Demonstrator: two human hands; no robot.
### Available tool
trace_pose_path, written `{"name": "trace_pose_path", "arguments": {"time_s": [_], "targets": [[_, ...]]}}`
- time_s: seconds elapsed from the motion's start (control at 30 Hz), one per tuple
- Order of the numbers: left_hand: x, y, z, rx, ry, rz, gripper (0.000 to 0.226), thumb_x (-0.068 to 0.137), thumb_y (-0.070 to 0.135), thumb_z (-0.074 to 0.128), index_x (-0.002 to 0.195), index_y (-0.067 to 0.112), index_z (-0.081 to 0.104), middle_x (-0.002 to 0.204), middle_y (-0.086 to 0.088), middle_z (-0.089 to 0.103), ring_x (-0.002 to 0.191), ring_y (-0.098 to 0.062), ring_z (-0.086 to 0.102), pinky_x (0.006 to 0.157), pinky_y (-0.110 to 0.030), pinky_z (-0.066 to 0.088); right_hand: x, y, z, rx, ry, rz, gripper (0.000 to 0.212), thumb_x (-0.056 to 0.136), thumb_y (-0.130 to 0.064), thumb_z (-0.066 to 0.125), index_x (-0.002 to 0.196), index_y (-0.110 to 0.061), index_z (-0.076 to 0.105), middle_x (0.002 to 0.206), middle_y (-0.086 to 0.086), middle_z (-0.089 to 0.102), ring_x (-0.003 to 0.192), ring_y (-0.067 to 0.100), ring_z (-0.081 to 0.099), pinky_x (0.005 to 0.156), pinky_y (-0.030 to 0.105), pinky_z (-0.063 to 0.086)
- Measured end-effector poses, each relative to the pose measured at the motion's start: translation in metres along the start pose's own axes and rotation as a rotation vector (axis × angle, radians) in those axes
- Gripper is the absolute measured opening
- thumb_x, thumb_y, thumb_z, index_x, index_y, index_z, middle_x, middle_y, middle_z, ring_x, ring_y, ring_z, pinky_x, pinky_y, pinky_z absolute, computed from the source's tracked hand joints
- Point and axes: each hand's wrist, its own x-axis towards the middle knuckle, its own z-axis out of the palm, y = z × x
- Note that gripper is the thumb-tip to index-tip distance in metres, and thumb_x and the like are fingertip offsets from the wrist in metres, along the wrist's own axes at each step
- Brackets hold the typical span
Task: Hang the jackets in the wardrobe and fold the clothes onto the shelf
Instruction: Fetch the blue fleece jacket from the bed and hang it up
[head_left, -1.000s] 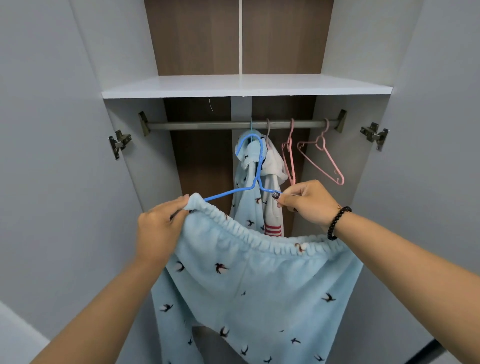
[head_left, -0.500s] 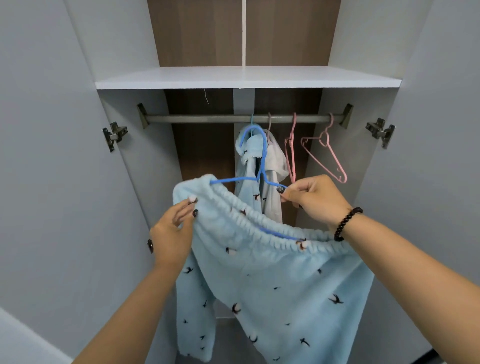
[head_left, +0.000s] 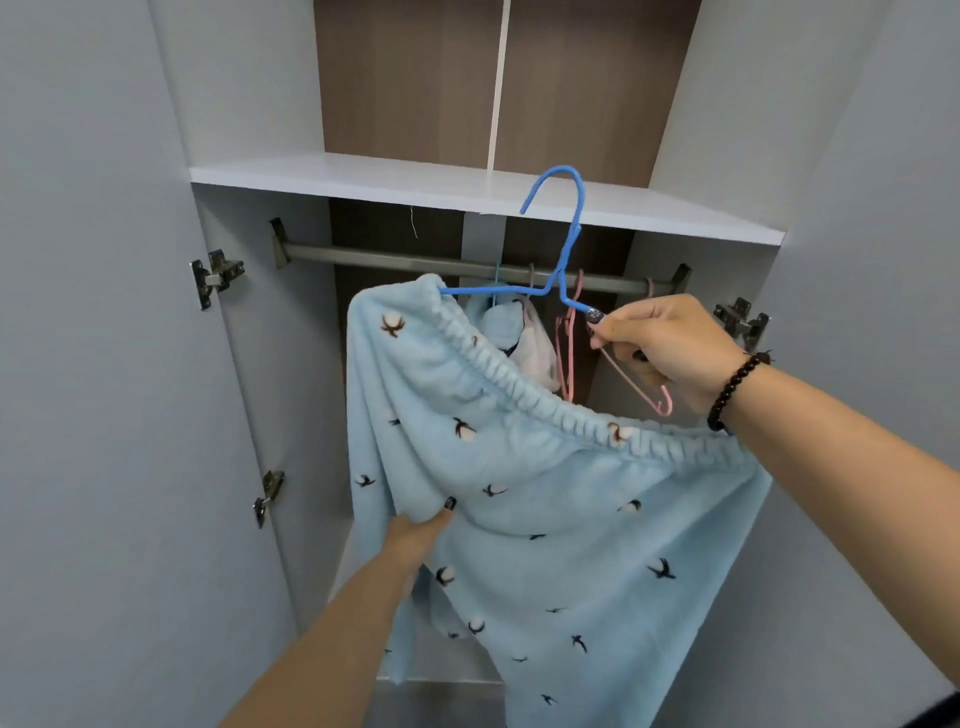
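Fleece, soft and floppy: my left hand (head_left: 421, 530) fingers bunch a fold of the pale blue pyjama trousers (head_left: 545, 493) low on the left side. My right hand (head_left: 670, 348) fingers pinch the right shoulder of the blue hanger (head_left: 558, 249), whose left arm sits inside the elastic waistband (head_left: 519, 384). Trousers hang in front of the wardrobe rail (head_left: 389, 260), hook up by the shelf (head_left: 363, 179). Light, slides easily off thin wire; best gripped at the waistband.
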Motion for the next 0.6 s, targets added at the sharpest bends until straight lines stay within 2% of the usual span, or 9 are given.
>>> {"name": "trace_pose_path", "arguments": {"time_s": [0.13, 0.17, 0.2, 0.23, 0.27, 0.33, 0.47, 0.6], "targets": [[0.027, -0.004, -0.002, -0.058, 0.05, -0.025, 0.095, 0.051, 0.054, 0.087, 0.127, 0.007, 0.055, 0.122, -0.006, 0.063, 0.106, -0.025, 0.061, 0.099, -0.042, 0.048, 0.007, -0.004, -0.013, 0.01, 0.035, 0.012, 0.024, 0.09, -0.019, 0.064, 0.07, -0.007, 0.07, 0.047, -0.001, 0.04, 0.039, 0.011, 0.025, 0.04, 0.018, 0.019], [0.03, -0.002, 0.0, -0.042, 0.042, -0.028, 0.086, 0.056, 0.054, 0.086, 0.121, 0.007, 0.057, 0.117, -0.005, 0.064, 0.1, -0.023, 0.062, 0.094, -0.038, 0.049, 0.009, -0.004, -0.016, 0.021, 0.043, 0.018, 0.024, 0.089, -0.019, 0.064, 0.069, -0.007, 0.069, 0.048, 0.0, 0.04, 0.039, 0.011, 0.025, 0.04, 0.017, 0.019], [0.032, -0.001, 0.002, -0.014, 0.054, -0.015, 0.063, 0.067, 0.048, 0.082, 0.11, 0.008, 0.061, 0.108, -0.003, 0.065, 0.092, -0.02, 0.061, 0.086, -0.034, 0.049, 0.011, -0.004, -0.018, 0.03, 0.051, 0.025, 0.024, 0.09, -0.019, 0.064, 0.069, -0.007, 0.069, 0.049, 0.0, 0.039, 0.039, 0.01, 0.025, 0.04, 0.016, 0.019], [0.034, 0.001, 0.004, 0.02, 0.075, 0.009, 0.038, 0.078, 0.04, 0.077, 0.095, 0.009, 0.063, 0.097, -0.004, 0.065, 0.084, -0.019, 0.059, 0.077, -0.03, 0.048, 0.013, -0.004, -0.021, 0.04, 0.057, 0.031, 0.024, 0.09, -0.019, 0.064, 0.069, -0.007, 0.068, 0.048, 0.0, 0.039, 0.039, 0.01, 0.024, 0.04, 0.016, 0.02], [0.035, 0.003, 0.008, 0.051, 0.102, 0.042, 0.026, 0.084, 0.033, 0.073, 0.08, 0.009, 0.062, 0.088, -0.006, 0.064, 0.079, -0.02, 0.058, 0.07, -0.028, 0.047, 0.015, -0.003, -0.023, 0.051, 0.064, 0.037, 0.023, 0.09, -0.019, 0.063, 0.07, -0.008, 0.067, 0.046, -0.002, 0.038, 0.039, 0.01, 0.024, 0.039, 0.016, 0.02], [0.045, 0.001, 0.013, 0.116, 0.14, 0.101, 0.032, 0.085, 0.027, 0.072, 0.065, 0.007, 0.057, 0.078, -0.011, 0.064, 0.076, -0.023, 0.06, 0.068, -0.028, 0.049, 0.02, -0.001, -0.027, 0.079, 0.083, 0.051, 0.023, 0.091, -0.02, 0.062, 0.072, -0.008, 0.066, 0.045, -0.004, 0.036, 0.038, 0.01, 0.024, 0.038, 0.016, 0.021], [0.047, -0.014, 0.026, 0.324, 0.104, 0.119, 0.035, 0.083, 0.026, 0.074, 0.062, 0.006, 0.054, 0.071, -0.012, 0.061, 0.068, -0.02, 0.055, 0.065, -0.028, 0.047, 0.03, 0.005, -0.023, 0.103, 0.142, 0.083, 0.022, 0.091, -0.022, 0.061, 0.074, -0.008, 0.066, 0.044, -0.005, 0.037, 0.038, 0.01, 0.025, 0.038, 0.016, 0.022], [0.035, -0.038, 0.037, 0.497, 0.09, 0.087, 0.034, 0.082, 0.03, 0.074, 0.061, 0.012, 0.053, 0.068, -0.007, 0.056, 0.062, -0.017, 0.051, 0.056, -0.024, 0.039, 0.034, 0.013, -0.005, 0.104, 0.187, 0.111, 0.021, 0.09, -0.02, 0.063, 0.075, -0.006, 0.068, 0.044, -0.004, 0.04, 0.036, 0.009, 0.027, 0.037, 0.018, 0.022]]}}
